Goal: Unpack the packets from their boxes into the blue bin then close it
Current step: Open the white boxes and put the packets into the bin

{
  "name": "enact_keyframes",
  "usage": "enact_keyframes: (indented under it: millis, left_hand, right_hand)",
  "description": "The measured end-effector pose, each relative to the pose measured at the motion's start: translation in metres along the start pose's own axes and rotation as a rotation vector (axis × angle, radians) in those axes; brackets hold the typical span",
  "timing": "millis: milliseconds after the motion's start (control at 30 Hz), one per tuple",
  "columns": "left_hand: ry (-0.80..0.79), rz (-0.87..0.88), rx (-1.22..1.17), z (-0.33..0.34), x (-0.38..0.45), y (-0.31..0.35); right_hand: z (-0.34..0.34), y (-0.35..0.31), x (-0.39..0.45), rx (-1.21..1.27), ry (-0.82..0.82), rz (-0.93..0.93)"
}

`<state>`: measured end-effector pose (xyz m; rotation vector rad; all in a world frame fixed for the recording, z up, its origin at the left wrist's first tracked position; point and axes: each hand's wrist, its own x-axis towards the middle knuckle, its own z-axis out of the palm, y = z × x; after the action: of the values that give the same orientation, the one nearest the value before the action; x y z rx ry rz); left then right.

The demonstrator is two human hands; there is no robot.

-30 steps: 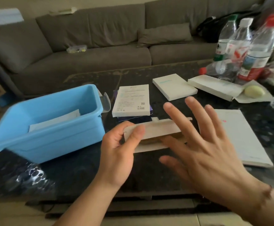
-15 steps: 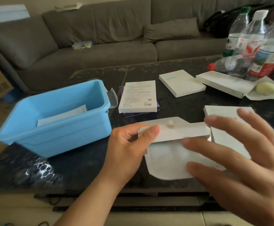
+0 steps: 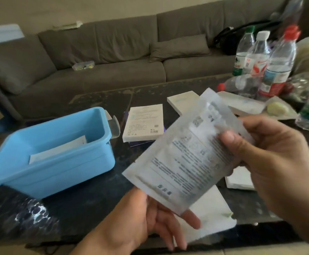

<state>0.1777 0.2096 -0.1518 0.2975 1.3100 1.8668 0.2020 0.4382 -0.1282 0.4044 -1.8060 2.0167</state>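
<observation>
Your right hand [image 3: 271, 162] pinches the packet [image 3: 185, 153], thumb [image 3: 229, 140] pressed on its printed face near the upper right edge and the other fingers curled behind it. The packet is lifted off the table, tilted, its lower corner pointing toward you. Your left hand [image 3: 150, 216] sits under that lower corner, palm up, fingers relaxed and nearly straight, one fingertip [image 3: 192, 220] showing just past the packet's bottom edge; whether it touches the packet or only hovers below it is hard to tell through the blur.

Under your hands a white box [image 3: 218, 218] lies flat on the dark table [image 3: 87, 205], partly hidden by the packet. A second white piece [image 3: 239, 179] shows beneath your right hand.

To your left stands the bin [image 3: 58, 170], open, with one white packet [image 3: 58, 150] lying slanted inside. A clear latch [image 3: 114, 126] sticks up at its right end. Just beside the bin, a white box with print [image 3: 143, 122] rests on something purple [image 3: 140, 143]. Farther back lie another white box [image 3: 183, 102] and a long flat box [image 3: 242, 103], with a pale round thing [image 3: 277, 108] on a wrapper next to it.

Bottles [image 3: 277, 65] crowd the far right corner, one lying down. Behind the table runs a grey sofa [image 3: 113, 57] with a cushion [image 3: 179, 47] and a small clear container [image 3: 83, 65] on the seat.
</observation>
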Motion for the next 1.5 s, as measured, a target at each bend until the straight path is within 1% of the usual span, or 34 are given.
enact_keyframes:
  millis: [33, 67, 100, 133, 200, 267, 300, 367, 400, 467, 533, 567, 700, 733, 867, 933, 967, 1000, 1100, 1133, 1167, 1200, 1233, 1300, 1367, 1433, 1500]
  left_hand:
    - [-0.058, -0.075, -0.086, -0.001, 0.001, 0.002]
    - [-0.092, -0.081, -0.162, -0.003, -0.002, 0.005]
    - [-0.080, -0.089, -0.234, -0.007, -0.004, 0.008]
    - [-0.028, -0.074, -0.303, -0.011, -0.006, 0.011]
    - [0.121, -0.035, -0.325, -0.018, -0.007, 0.019]
    - [0.316, 0.046, -0.290, -0.023, -0.010, 0.026]
    - [0.448, 0.083, -0.228, -0.025, -0.010, 0.030]
    - [0.637, 0.204, -0.107, -0.029, -0.011, 0.034]
    - [0.684, 0.262, -0.058, -0.031, -0.012, 0.036]
    - [0.775, 0.332, 0.014, -0.032, -0.013, 0.037]
    - [0.782, 0.359, 0.023, -0.033, -0.016, 0.038]
    - [0.757, 0.352, 0.037, -0.033, -0.017, 0.037]
    - [0.553, 0.171, 0.186, -0.043, -0.030, 0.037]
    - [0.521, 0.159, 0.191, -0.047, -0.035, 0.038]
    - [0.478, 0.213, 0.143, -0.065, -0.056, 0.046]
    - [0.488, 0.290, 0.103, -0.072, -0.069, 0.055]
    - [0.540, 0.369, 0.085, -0.076, -0.074, 0.060]
    - [0.651, 0.474, 0.092, -0.082, -0.078, 0.064]
    - [1.163, 0.876, 0.195, -0.104, -0.092, 0.078]
    - [1.288, 0.980, 0.169, -0.114, -0.098, 0.083]
    - [1.363, 1.058, 0.096, -0.122, -0.104, 0.087]
    - [1.395, 1.106, 0.000, -0.131, -0.110, 0.092]
    - [1.392, 1.117, -0.100, -0.139, -0.116, 0.095]
    - [1.348, 1.041, -0.299, -0.153, -0.124, 0.100]
    - [1.299, 0.961, -0.461, -0.164, -0.129, 0.102]
    - [1.302, 0.922, -0.495, -0.171, -0.131, 0.102]
    - [1.326, 0.896, -0.447, -0.172, -0.131, 0.101]
  right_hand:
    - [0.011, -0.003, 0.002, 0.012, 0.009, -0.062]
    - [0.014, -0.001, 0.004, 0.013, 0.004, -0.122]
    - [0.016, -0.001, 0.006, 0.018, 0.014, -0.183]
    - [0.018, -0.002, 0.005, -0.047, -0.018, -0.220]
    - [0.017, -0.005, 0.005, -0.147, -0.090, -0.211]
    - [0.017, 0.004, 0.007, -0.137, -0.061, -0.096]
    - [0.019, 0.010, 0.009, -0.030, -0.035, 0.049]
    - [0.022, 0.023, 0.007, 0.221, -0.031, 0.408]
    - [0.027, 0.027, 0.007, 0.285, -0.076, 0.544]
    - [0.036, 0.029, 0.008, 0.271, -0.131, 0.705]
    - [0.043, 0.032, 0.010, 0.176, -0.156, 0.696]
    - [0.045, 0.034, 0.012, 0.133, -0.146, 0.682]
    - [0.058, 0.029, 0.023, 0.146, -0.032, 0.601]
    - [0.062, 0.028, 0.026, 0.160, -0.018, 0.584]
    - [0.087, 0.016, 0.040, 0.139, -0.075, 0.567]
    - [0.106, 0.008, 0.054, 0.064, -0.127, 0.552]
    - [0.116, 0.006, 0.065, 0.020, -0.158, 0.542]
    - [0.128, 0.005, 0.077, -0.024, -0.190, 0.534]
    - [0.169, 0.014, 0.121, -0.111, -0.261, 0.553]
    - [0.184, 0.019, 0.134, -0.133, -0.289, 0.574]
    - [0.199, 0.026, 0.146, -0.171, -0.326, 0.601]
    - [0.215, 0.032, 0.154, -0.230, -0.367, 0.619]
    - [0.229, 0.038, 0.160, -0.300, -0.406, 0.627]
    - [0.252, 0.051, 0.164, -0.393, -0.462, 0.634]
    - [0.270, 0.061, 0.163, -0.418, -0.486, 0.655]
    - [0.282, 0.071, 0.160, -0.409, -0.498, 0.685]
    - [0.288, 0.079, 0.156, -0.391, -0.513, 0.719]
